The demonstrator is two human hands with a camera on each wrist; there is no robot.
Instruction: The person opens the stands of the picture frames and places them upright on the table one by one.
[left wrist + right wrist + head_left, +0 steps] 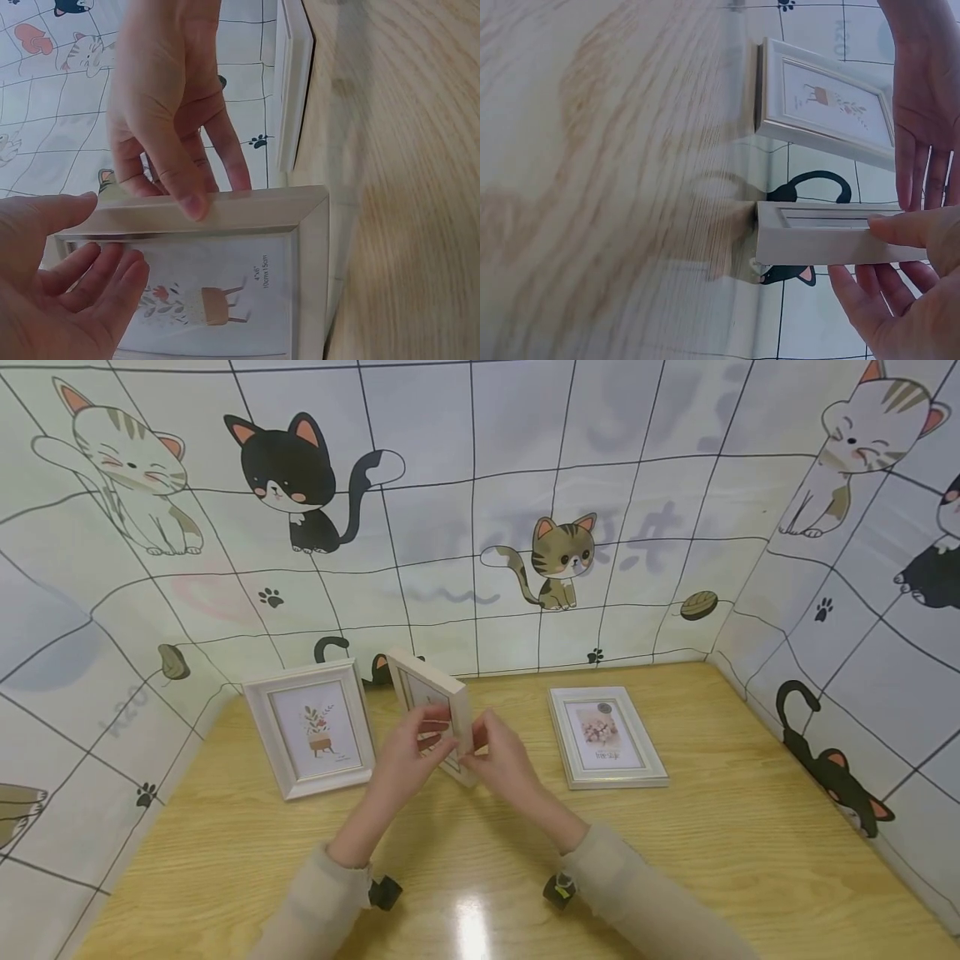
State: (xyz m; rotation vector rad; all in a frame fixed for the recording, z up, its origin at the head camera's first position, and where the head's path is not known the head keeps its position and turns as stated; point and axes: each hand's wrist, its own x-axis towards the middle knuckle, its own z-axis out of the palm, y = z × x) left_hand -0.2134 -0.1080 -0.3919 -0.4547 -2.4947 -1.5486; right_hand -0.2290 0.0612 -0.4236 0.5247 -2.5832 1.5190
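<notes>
A cream-white picture frame stands upright and angled on the table in the head view. The right hand grips its near side edge; the right wrist view shows the thumb on the front rim and the other fingers behind. The left hand is at the frame's front, its loosely bent fingers before the picture; whether they touch it cannot be told. Inside the frame is a potted-plant print. To the left, another white frame with a plant print leans back.
A third white frame with a pink flower print lies on the right of the wooden table. Behind and at both sides rises a white gridded covering with cartoon cats. Each sleeved wrist carries a small black camera.
</notes>
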